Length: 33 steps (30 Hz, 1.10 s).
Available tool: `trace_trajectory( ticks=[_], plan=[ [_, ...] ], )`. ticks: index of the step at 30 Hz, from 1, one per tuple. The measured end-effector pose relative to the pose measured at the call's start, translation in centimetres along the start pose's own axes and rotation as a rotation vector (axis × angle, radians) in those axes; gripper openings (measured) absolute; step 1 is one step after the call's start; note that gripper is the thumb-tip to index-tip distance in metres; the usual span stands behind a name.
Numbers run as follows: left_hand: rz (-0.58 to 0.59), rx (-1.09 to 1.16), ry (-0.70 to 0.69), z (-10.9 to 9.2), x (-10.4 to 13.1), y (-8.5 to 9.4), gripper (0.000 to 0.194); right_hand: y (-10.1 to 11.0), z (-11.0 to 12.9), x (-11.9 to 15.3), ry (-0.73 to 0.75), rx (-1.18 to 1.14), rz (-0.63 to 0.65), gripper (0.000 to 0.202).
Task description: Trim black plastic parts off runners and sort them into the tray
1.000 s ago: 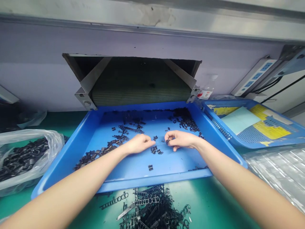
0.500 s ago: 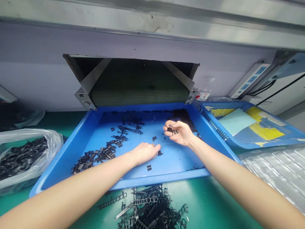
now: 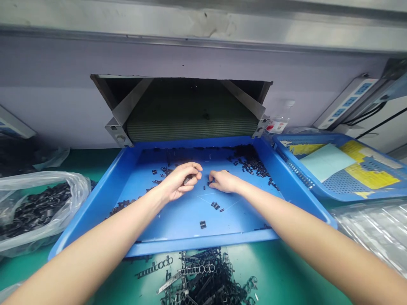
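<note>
My left hand (image 3: 182, 180) hovers over the middle of the blue tray (image 3: 190, 245), its fingers curled around a small black plastic part (image 3: 188, 178) that shows only partly. To the right of it, my right hand (image 3: 225, 181) reaches down to the tray floor. Its fingertips are pinched on another small black plastic part (image 3: 210, 183), mostly hidden by the fingers. Nearer to me, a few loose black pieces (image 3: 216, 206) lie on the tray floor, with a ribbed black piece (image 3: 202, 225) close to the front rim.
Black parts pile up at the tray's back right (image 3: 254, 163) and left side (image 3: 122, 205). A conveyor belt (image 3: 193, 114) ends above the tray's back. Black runners (image 3: 206, 275) lie in front. A plastic bag of black parts (image 3: 41, 207) stands left, a blue basket (image 3: 330, 186) right.
My left hand has risen from the tray floor and moved away from me. My right hand has come down to the left, onto the floor of the tray. The view has shifted slightly.
</note>
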<state>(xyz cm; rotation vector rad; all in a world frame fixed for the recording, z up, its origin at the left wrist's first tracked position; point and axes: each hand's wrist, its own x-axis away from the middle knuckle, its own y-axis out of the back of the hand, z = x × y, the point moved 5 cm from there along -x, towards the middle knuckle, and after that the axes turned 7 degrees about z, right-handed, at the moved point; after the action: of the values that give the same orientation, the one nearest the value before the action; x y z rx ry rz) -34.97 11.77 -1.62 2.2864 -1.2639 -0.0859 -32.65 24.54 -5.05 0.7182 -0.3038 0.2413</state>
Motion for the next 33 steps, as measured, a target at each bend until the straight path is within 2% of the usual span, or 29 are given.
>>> trace_trajectory(
  ticks=[3,6,9,12,15,17,20,22,23,25,27,29,31,33],
  plan=[
    [0.070,-0.019,-0.011,0.5,-0.1,-1.0,0.013,0.2,-0.7,0.3,0.003,-0.092,0.004,0.020],
    [0.161,-0.140,-0.051,0.6,-0.3,-3.3,0.017,1.1,-1.0,0.7,0.032,-0.288,0.008,0.020],
    [0.240,-0.292,-0.098,0.3,-0.3,-5.3,0.003,2.6,-0.3,1.2,0.127,-0.528,-0.049,0.028],
    [0.292,-0.387,-0.096,0.5,-0.1,-6.2,0.005,3.8,0.5,1.8,0.239,-0.715,-0.079,0.030],
    [0.303,-0.382,-0.091,0.8,0.0,-6.5,0.005,3.9,1.0,2.5,0.305,-0.806,0.003,0.028],
    [0.285,-0.323,-0.087,0.9,-0.1,-6.4,0.006,3.4,1.3,3.1,0.327,-0.803,0.125,0.027],
    [0.216,-0.149,-0.065,1.0,-0.7,-5.0,0.003,1.6,2.0,4.0,0.316,-0.704,0.412,0.026],
    [0.147,0.009,-0.038,1.0,-1.0,-3.0,0.003,-0.6,2.7,4.6,0.287,-0.450,0.613,0.021],
    [0.112,0.093,-0.025,1.1,-1.0,-1.8,0.006,-1.7,2.9,4.8,0.273,-0.259,0.672,0.018],
    [0.043,0.230,-0.012,1.2,-0.7,0.6,0.009,-3.8,3.2,4.7,0.268,0.145,0.685,0.015],
    [-0.020,0.394,-0.029,1.0,-0.1,2.9,0.011,-5.4,3.6,4.4,0.284,0.403,0.630,0.022],
    [-0.062,0.663,-0.084,0.5,0.6,4.5,0.014,-6.6,4.0,4.3,0.300,0.515,0.614,0.025],
    [-0.089,0.936,-0.155,0.0,1.2,5.5,0.018,-7.1,4.1,4.4,0.305,0.554,0.613,0.017],
    [-0.129,1.022,-0.182,-0.3,1.7,6.2,0.018,-7.1,4.1,4.4,0.310,0.537,0.614,0.007]
  ],
)
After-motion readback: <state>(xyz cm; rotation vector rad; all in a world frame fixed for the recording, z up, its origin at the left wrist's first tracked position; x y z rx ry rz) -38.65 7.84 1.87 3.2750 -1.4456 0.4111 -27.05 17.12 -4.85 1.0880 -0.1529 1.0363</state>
